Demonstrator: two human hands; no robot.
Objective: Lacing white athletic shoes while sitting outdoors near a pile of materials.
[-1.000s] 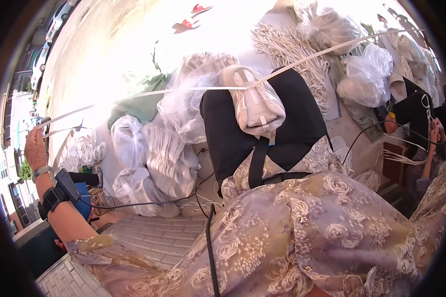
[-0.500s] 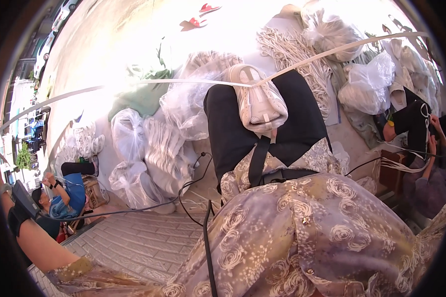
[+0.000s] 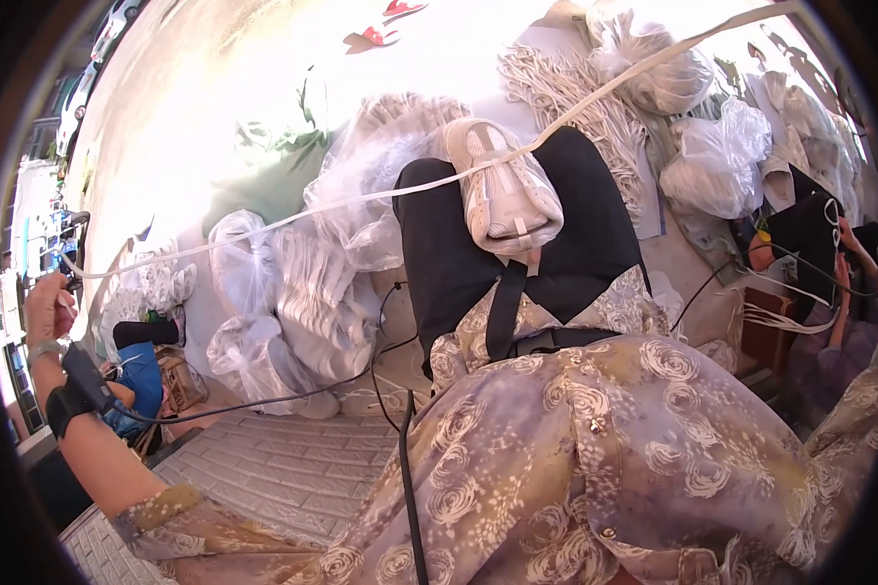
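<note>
A pale beige shoe [image 3: 505,210] lies on my black-clad lap, heel toward me and toe pointing away. One long white shoelace [image 3: 361,199] passes through its front part and stretches out to both sides. Far out at the left edge, my left hand [image 3: 51,310] is closed on the left length of lace, the end bending just past the fingers. The right length of lace rises taut to the upper right rim. My right hand lies outside the picture; only its patterned sleeve [image 3: 857,414] shows at the right edge.
Left of my knees are clear plastic bags [image 3: 244,258] and a row of stacked white shoes [image 3: 322,297]. A bundle of laces [image 3: 580,107] lies beyond my right knee. Co-workers sit at both sides. A black cable [image 3: 293,398] crosses left of my lap.
My left hand has come into view at the left, holding the lace. The left lace length now slopes down toward it, and the right length has swung up more steeply. The shoe stays on my lap.
</note>
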